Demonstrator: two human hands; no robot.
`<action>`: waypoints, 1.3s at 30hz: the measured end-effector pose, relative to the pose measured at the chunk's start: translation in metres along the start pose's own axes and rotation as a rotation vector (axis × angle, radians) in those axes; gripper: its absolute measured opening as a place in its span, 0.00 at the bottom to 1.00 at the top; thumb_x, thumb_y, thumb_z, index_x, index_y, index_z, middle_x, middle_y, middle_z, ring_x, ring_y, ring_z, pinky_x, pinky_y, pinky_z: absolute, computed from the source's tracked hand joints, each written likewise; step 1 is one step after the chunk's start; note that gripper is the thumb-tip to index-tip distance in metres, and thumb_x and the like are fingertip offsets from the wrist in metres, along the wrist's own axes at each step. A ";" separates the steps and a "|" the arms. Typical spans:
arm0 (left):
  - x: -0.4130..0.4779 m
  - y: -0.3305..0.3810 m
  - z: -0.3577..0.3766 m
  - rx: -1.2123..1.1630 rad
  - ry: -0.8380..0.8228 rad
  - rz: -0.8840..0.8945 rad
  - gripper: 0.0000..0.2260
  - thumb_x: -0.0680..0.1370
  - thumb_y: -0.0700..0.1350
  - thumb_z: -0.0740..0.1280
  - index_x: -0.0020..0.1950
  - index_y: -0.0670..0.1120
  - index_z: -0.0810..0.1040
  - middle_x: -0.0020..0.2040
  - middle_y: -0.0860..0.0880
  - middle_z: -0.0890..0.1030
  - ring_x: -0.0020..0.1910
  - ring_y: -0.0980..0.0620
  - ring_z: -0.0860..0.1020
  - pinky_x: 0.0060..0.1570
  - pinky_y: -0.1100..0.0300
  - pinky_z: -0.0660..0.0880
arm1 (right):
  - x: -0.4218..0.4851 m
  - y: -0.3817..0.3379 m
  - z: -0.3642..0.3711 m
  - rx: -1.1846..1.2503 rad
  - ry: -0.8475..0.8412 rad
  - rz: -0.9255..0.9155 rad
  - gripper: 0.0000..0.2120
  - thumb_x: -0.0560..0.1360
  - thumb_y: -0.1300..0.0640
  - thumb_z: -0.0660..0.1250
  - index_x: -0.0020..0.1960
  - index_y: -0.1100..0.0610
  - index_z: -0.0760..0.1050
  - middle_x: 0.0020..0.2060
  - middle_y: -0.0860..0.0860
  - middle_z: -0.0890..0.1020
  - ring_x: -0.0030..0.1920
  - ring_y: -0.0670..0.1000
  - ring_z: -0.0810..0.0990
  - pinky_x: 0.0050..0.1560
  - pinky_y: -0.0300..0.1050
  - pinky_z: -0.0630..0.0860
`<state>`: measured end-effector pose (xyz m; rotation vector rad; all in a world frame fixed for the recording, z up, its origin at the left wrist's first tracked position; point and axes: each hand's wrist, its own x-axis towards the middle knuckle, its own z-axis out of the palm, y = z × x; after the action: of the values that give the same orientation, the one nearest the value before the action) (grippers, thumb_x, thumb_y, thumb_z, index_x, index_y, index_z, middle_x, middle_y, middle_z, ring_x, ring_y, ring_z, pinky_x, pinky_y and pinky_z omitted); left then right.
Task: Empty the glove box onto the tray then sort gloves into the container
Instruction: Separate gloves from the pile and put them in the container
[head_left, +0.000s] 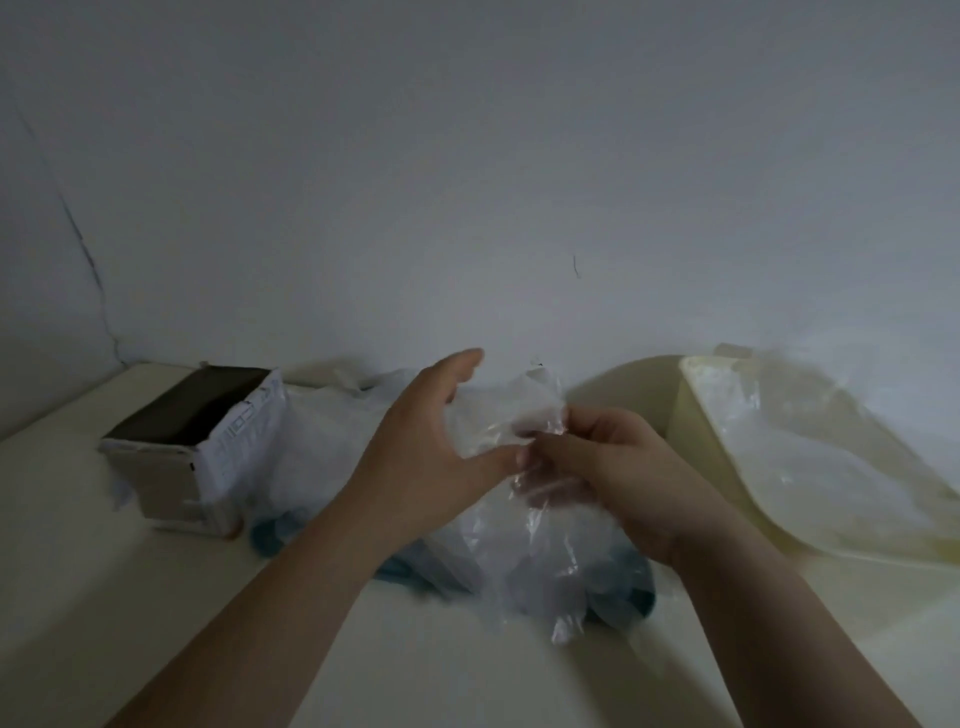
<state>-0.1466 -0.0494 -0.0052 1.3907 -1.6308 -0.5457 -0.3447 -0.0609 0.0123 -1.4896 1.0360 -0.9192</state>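
Observation:
A clear plastic glove (511, 415) hangs between my hands above a heap of clear gloves (322, 447). My right hand (618, 467) pinches the glove with curled fingers. My left hand (431, 441) has straight fingers spread over the glove's left side, its thumb touching the film near my right fingertips. The heap lies on a teal tray (631, 597), mostly hidden under plastic. The glove box (192, 447) stands at the left, its dark opening facing up. The cream container (696, 431) at the right holds several clear gloves.
The white tabletop (130, 597) runs from the wall to the near edge. A plain grey wall stands close behind everything. The box sits near the table's left corner; the container reaches the right edge of view.

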 end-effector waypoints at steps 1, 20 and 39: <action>0.000 0.001 -0.003 -0.071 -0.027 -0.111 0.43 0.65 0.63 0.82 0.77 0.64 0.66 0.70 0.65 0.71 0.68 0.63 0.72 0.64 0.60 0.73 | 0.001 0.001 -0.003 0.015 0.005 -0.005 0.10 0.82 0.63 0.65 0.56 0.62 0.84 0.46 0.61 0.87 0.47 0.61 0.86 0.56 0.60 0.83; -0.002 0.003 -0.033 -0.503 -0.358 -0.279 0.04 0.76 0.42 0.75 0.42 0.48 0.85 0.38 0.48 0.80 0.36 0.52 0.76 0.35 0.60 0.75 | -0.009 -0.006 -0.012 -0.253 0.309 -0.207 0.27 0.76 0.37 0.71 0.73 0.42 0.72 0.63 0.39 0.81 0.62 0.42 0.80 0.61 0.47 0.78; 0.004 -0.016 -0.009 -0.474 -0.071 -0.242 0.04 0.78 0.43 0.74 0.44 0.47 0.87 0.34 0.44 0.82 0.24 0.53 0.68 0.24 0.65 0.63 | 0.004 0.000 -0.015 0.034 0.454 -0.059 0.13 0.83 0.53 0.67 0.40 0.54 0.82 0.24 0.47 0.77 0.22 0.46 0.67 0.23 0.35 0.64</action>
<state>-0.1300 -0.0554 -0.0121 1.2207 -1.2798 -1.0576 -0.3570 -0.0698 0.0150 -1.3169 1.2953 -1.3501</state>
